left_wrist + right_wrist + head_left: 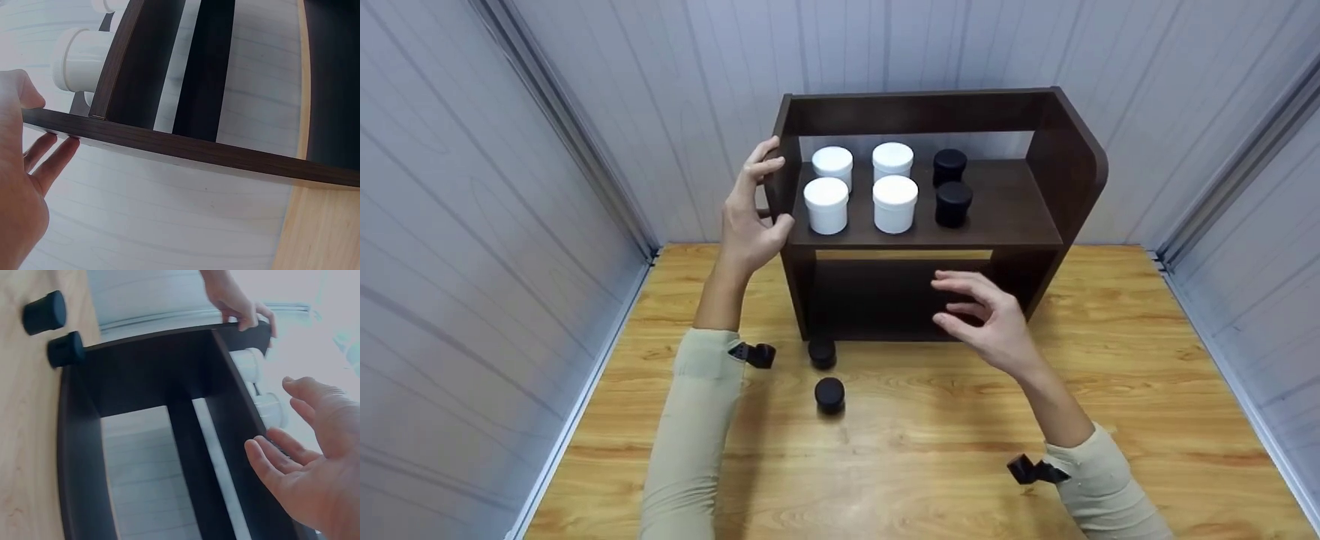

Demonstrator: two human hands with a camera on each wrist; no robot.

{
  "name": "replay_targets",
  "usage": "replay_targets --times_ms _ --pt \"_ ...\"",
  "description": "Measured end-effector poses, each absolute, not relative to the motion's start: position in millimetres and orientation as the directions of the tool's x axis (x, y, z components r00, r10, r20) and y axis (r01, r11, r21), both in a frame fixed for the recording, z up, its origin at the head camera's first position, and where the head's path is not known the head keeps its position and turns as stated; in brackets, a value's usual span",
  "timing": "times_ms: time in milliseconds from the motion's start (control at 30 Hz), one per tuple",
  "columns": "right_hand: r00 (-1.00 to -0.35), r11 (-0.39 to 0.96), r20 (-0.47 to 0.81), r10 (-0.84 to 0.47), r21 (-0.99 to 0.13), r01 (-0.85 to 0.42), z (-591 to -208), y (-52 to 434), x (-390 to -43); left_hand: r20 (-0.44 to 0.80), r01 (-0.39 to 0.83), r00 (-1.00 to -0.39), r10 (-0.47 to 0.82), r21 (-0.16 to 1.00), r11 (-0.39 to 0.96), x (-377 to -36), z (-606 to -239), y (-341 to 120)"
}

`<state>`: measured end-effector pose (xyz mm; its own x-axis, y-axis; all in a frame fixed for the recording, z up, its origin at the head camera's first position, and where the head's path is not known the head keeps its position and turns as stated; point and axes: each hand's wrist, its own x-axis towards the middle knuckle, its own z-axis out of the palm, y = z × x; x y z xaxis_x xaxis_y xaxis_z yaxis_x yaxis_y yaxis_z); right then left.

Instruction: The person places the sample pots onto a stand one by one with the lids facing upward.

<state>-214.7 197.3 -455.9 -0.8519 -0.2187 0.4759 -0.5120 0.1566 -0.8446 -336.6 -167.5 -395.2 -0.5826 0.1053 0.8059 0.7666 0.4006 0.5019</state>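
Left hand: grasps the left side panel of the shelf unit, thumb on the front edge, fingers wrapped behind; the left wrist view shows the fingers lying along the panel's outer face.
Right hand: released, fingers loosely spread, holding nothing; it hovers in front of the lower opening of the shelf unit, touching nothing that can be seen.
Shelf unit: dark brown wood, standing upright at the back of the table, against the wall.
Upper shelf: four white jars in a square on the left; two black jars just beside them, one behind the other; the right part bare.
Lower compartment: dark; contents cannot be told.
Left off the shelf: two black jars on the table by the unit's front left foot, one nearer the person.
Progress, as judged: six jars shelved, two outstanding.
Surface: light wooden table, pronounced grain.
Room: pale grey panelled walls close on three sides.
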Motion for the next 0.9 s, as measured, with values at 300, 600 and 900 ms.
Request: replay_targets --times_ms 300,600,900 --pt "-0.826 0.139 0.439 -0.355 -0.848 -0.511 -486.1 175.8 -219.2 0.796 0.757 -0.595 0.108 0.510 0.409 -336.0 -394.9 -168.2" --pt "-0.792 0.159 0.394 -0.466 -0.843 -0.513 -512.5 152.9 -220.7 0.798 0.760 -0.591 0.119 0.502 0.414 -336.5 -394.2 -168.2" --pt "-0.772 0.208 0.276 -0.572 -0.862 -0.462 -540.0 131.8 -221.7 0.793 0.755 -0.597 0.120 0.505 0.418 -335.2 -395.0 -168.8"
